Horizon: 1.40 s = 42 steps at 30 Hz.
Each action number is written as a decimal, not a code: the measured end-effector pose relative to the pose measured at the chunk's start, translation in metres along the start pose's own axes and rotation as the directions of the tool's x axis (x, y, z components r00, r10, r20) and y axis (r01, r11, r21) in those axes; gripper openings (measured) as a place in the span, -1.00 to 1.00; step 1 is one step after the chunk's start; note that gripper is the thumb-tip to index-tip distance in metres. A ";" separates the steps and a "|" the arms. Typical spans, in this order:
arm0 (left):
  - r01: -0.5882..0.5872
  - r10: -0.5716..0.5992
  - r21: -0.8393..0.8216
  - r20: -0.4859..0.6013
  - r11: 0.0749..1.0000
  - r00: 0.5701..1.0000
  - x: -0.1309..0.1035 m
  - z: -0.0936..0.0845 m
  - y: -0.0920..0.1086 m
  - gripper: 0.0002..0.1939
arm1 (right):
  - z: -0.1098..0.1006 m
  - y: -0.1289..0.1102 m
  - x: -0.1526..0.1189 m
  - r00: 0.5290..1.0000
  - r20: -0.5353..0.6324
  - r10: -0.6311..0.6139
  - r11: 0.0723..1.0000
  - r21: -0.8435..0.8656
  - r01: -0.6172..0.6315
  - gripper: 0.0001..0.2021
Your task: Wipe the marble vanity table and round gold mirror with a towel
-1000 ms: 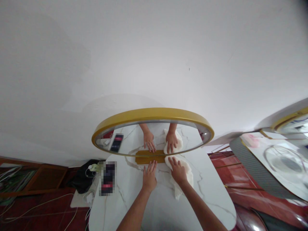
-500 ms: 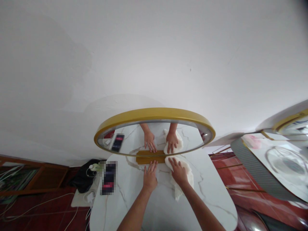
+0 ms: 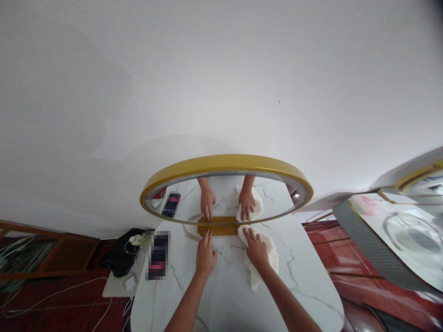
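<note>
A white cloth (image 3: 272,258) lies on the marble-patterned table (image 3: 235,295), and my right hand (image 3: 256,249) rests flat on it with fingers spread. My left hand (image 3: 206,258) is on the table top, its fingertips at the front edge of a gold base plate (image 3: 221,229); its thumb stands apart and nothing shows in it. Above the plate stands a gold-framed mirror (image 3: 231,162), reflecting both hands and the cloth. The palm undersides are hidden.
A blurred-out phone (image 3: 158,256) lies at the table's left. Left of the table are a black bag (image 3: 121,253), cables and a wooden shelf (image 3: 65,253). To the right stands another white-topped table (image 3: 391,230) with a ribbed grey side. A white wall (image 3: 221,83) rises behind.
My left hand has moved left along the base plate, with its fingers closer together. My right hand and the cloth have hardly moved. The view has shifted slightly.
</note>
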<state>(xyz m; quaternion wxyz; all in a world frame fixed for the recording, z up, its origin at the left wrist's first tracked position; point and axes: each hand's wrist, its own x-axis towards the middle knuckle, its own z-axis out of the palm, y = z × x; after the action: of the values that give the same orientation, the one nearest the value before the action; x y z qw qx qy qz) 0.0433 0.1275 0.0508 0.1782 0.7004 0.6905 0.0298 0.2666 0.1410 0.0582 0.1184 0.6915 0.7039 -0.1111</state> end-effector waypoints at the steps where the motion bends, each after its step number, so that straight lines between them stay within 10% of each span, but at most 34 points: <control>1: 0.020 -0.019 0.008 -0.021 1.000 1.000 -0.002 -0.001 -0.009 -0.14 | 0.000 -0.004 -0.001 1.000 0.000 -0.008 1.000 0.000 0.008 -0.29; 17: -0.028 0.023 0.044 0.114 0.999 0.993 -0.008 -0.005 -0.039 -0.08 | -0.012 -0.120 0.001 0.983 0.021 -0.184 0.982 0.036 0.183 -0.35; 34: 0.022 -0.025 0.021 0.173 1.000 0.985 -0.008 -0.005 -0.040 -0.04 | -0.002 -0.014 -0.006 1.000 0.014 0.015 1.000 0.024 -0.015 -0.29; 42: 0.020 -0.021 0.007 0.148 1.000 0.989 -0.008 -0.002 -0.040 -0.03 | 0.000 -0.059 -0.003 0.999 0.013 -0.048 0.997 0.059 0.047 -0.28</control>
<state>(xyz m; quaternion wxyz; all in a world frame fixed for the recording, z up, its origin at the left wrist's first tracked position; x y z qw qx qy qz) 0.0038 0.1192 0.0424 0.2274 0.6942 0.6825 -0.0259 0.2073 0.1373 0.0585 0.1003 0.6769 0.7158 -0.1394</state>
